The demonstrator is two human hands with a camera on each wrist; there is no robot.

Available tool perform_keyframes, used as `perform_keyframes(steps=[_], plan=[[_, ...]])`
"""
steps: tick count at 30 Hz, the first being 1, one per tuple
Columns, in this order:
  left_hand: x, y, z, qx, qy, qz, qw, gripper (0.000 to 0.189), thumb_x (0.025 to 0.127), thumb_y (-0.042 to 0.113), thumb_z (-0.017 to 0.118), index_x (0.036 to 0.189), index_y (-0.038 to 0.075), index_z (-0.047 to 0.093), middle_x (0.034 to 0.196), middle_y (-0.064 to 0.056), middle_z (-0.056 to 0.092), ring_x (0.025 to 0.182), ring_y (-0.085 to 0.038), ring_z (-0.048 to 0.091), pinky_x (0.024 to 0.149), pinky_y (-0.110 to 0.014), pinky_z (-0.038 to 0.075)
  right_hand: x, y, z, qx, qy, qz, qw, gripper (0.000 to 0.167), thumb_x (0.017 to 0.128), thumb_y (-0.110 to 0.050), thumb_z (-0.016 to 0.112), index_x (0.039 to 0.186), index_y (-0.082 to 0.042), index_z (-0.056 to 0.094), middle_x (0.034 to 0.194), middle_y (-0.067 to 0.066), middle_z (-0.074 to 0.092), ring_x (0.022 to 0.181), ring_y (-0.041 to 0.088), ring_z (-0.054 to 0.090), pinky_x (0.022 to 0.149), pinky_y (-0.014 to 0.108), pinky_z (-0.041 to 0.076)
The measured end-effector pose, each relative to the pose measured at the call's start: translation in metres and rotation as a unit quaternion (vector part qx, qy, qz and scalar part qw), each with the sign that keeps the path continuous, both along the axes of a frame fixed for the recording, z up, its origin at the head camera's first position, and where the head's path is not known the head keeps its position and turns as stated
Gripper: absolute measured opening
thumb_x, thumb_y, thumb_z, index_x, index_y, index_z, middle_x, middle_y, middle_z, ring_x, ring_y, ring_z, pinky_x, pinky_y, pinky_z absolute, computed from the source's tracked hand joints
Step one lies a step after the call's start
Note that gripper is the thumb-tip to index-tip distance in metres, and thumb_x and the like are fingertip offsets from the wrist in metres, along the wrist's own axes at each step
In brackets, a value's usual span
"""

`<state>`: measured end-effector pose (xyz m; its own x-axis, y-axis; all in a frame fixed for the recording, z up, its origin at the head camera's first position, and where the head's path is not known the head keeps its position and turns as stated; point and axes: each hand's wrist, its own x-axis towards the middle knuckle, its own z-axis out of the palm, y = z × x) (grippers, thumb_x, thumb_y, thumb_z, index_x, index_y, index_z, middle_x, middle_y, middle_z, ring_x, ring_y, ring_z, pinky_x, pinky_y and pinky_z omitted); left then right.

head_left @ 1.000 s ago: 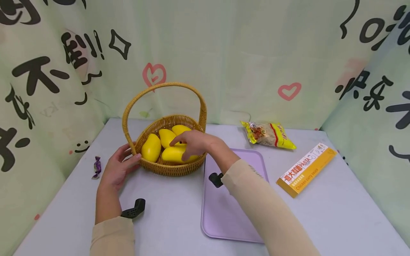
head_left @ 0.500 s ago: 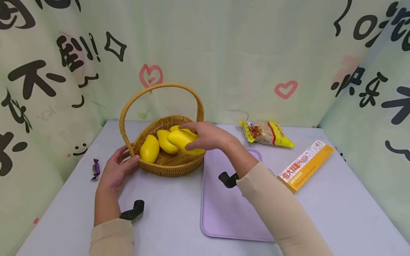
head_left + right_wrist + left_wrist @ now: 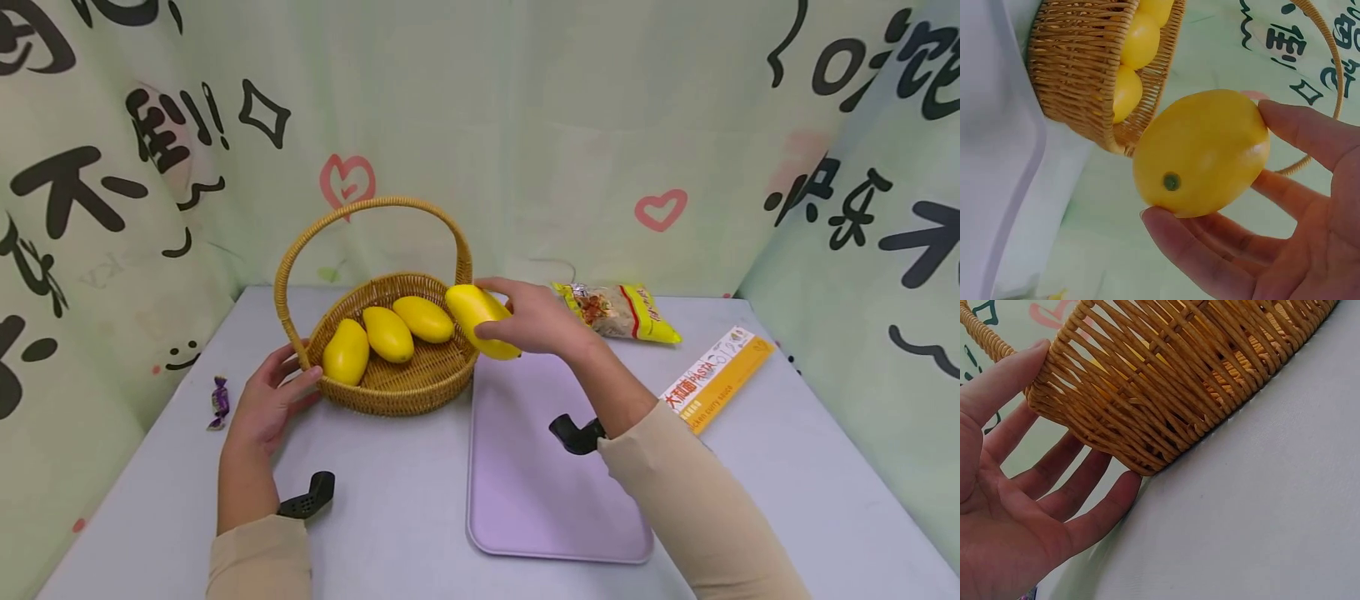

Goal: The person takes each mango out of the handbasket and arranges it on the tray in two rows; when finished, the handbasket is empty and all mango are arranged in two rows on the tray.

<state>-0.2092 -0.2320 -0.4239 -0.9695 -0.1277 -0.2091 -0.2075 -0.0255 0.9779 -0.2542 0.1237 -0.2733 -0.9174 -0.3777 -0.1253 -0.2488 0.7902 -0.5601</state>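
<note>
My right hand [image 3: 528, 317] holds a yellow mango [image 3: 480, 321] in the air, just off the basket's right rim. In the right wrist view, thumb and fingers grip the mango [image 3: 1204, 153] around its sides, with its green stem spot showing. On the table the wicker basket [image 3: 405, 400] stands with three more mangoes [image 3: 388, 335] lying inside. My left hand [image 3: 273, 400] steadies the basket at its left side, by the foot of the handle. In the left wrist view, its thumb rests on the woven rim and its fingers [image 3: 1094, 519] curl against the outer wall.
A lilac tray [image 3: 555, 483] lies right of the basket, below the held mango. Behind it sits a yellow snack packet [image 3: 618, 312]. A pasta box [image 3: 720, 379] lies at the right, and a purple wrapped candy [image 3: 218, 403] at the far left. Printed curtains [image 3: 480, 125] surround the table.
My right hand has taken hold of a mango in the basket, lifted it and carried it right, past the rim. The left hand has stayed on the basket.
</note>
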Motion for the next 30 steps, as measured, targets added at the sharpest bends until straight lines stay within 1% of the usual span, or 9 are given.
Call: perform_keyframes(steps=[5,9,14,17,20,24,27,30], plan=[[0.0,0.001,0.0,0.005,0.0,-0.002,1.0,0.08,0.095,0.033,0.076,0.162,0.026,0.034,0.168,-0.011,0.027,0.138,-0.022,0.044,0.104,-0.027,0.054,0.005,0.011,-0.005,-0.014,-0.012,-0.035,0.9992,0.071,0.095,-0.033,0.07,0.159,-0.023,0.041,0.125,0.016,0.064,0.098,0.028,0.063,0.071,0.031,0.057],[0.001,0.0,0.001,0.009,0.001,-0.003,1.0,0.08,0.095,0.033,0.076,0.162,0.026,0.034,0.167,-0.011,0.027,0.135,-0.019,0.045,0.103,-0.027,0.055,0.006,0.019,-0.011,-0.018,-0.016,-0.055,0.9982,0.071,0.095,-0.034,0.069,0.159,-0.021,0.04,0.128,0.018,0.063,0.094,0.028,0.063,0.068,0.03,0.056],[0.001,-0.001,0.0,0.013,0.005,-0.003,0.9999,0.08,0.095,0.032,0.076,0.162,0.025,0.035,0.166,-0.012,0.028,0.128,-0.015,0.049,0.1,-0.025,0.057,0.008,0.026,-0.02,-0.012,-0.014,-0.077,0.9969,0.072,0.096,-0.036,0.068,0.16,-0.018,0.039,0.137,0.02,0.059,0.098,0.03,0.063,0.069,0.029,0.056],[0.001,-0.001,0.0,0.012,0.004,-0.003,0.9999,0.079,0.095,0.032,0.076,0.162,0.025,0.034,0.166,-0.012,0.028,0.126,-0.014,0.05,0.1,-0.025,0.056,0.008,0.031,-0.026,-0.006,-0.009,-0.082,0.9966,0.072,0.096,-0.035,0.067,0.159,-0.015,0.039,0.137,0.022,0.059,0.099,0.031,0.063,0.069,0.03,0.057],[0.001,-0.001,0.0,0.007,0.003,-0.002,1.0,0.079,0.095,0.032,0.075,0.162,0.026,0.034,0.167,-0.012,0.028,0.128,-0.016,0.049,0.102,-0.026,0.056,0.008,0.035,-0.034,-0.001,-0.007,-0.087,0.9962,0.072,0.096,-0.034,0.068,0.159,-0.013,0.04,0.137,0.022,0.06,0.101,0.031,0.063,0.074,0.033,0.057],[0.001,0.0,0.0,0.003,-0.001,-0.001,1.0,0.079,0.096,0.032,0.075,0.163,0.026,0.033,0.167,-0.011,0.028,0.132,-0.018,0.047,0.104,-0.028,0.054,0.007,0.039,-0.044,0.006,-0.02,-0.096,0.9952,0.071,0.096,-0.035,0.067,0.158,-0.013,0.041,0.141,0.022,0.059,0.107,0.032,0.06,0.085,0.04,0.055],[0.001,0.0,0.0,0.001,-0.004,0.0,1.0,0.079,0.097,0.032,0.074,0.163,0.027,0.032,0.167,-0.01,0.028,0.135,-0.019,0.046,0.106,-0.03,0.052,0.007,0.041,-0.05,0.01,-0.031,-0.101,0.9944,0.07,0.096,-0.035,0.067,0.158,-0.013,0.041,0.143,0.022,0.059,0.11,0.033,0.059,0.091,0.044,0.055],[0.0,0.0,0.0,0.001,-0.003,0.0,1.0,0.078,0.097,0.032,0.074,0.163,0.027,0.032,0.167,-0.01,0.028,0.134,-0.019,0.047,0.105,-0.029,0.052,0.007,0.042,-0.055,0.013,-0.032,-0.103,0.9941,0.07,0.096,-0.035,0.067,0.157,-0.011,0.042,0.145,0.022,0.058,0.113,0.034,0.058,0.096,0.049,0.054]])
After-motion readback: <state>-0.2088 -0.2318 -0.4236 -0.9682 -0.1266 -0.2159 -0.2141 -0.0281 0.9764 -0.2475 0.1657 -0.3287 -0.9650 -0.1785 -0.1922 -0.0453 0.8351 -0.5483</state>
